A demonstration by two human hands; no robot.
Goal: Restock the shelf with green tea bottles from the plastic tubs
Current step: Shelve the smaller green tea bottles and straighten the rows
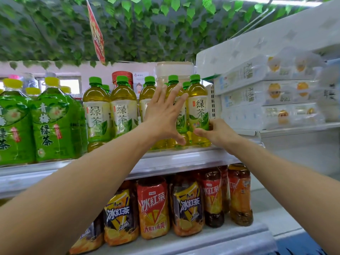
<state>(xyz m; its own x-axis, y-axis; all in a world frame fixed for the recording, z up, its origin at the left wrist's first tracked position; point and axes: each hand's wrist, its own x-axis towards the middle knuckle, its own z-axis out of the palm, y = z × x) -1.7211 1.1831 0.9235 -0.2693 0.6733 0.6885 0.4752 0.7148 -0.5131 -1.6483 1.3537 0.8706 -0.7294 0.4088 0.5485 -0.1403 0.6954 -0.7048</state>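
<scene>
Leafy fake vines overhead, a store shelf in front of me. Tea bottles stand in a row across the middle of the frame, on the upper level. My left hand is released, fingers spread flat against a centre bottle. My right hand is grasping the end bottle low down, thumb across its front. Big green bottles sit at left, tissue packs at right, red tea on the level below.

green tea bottles upright, rowed on shelf
</scene>
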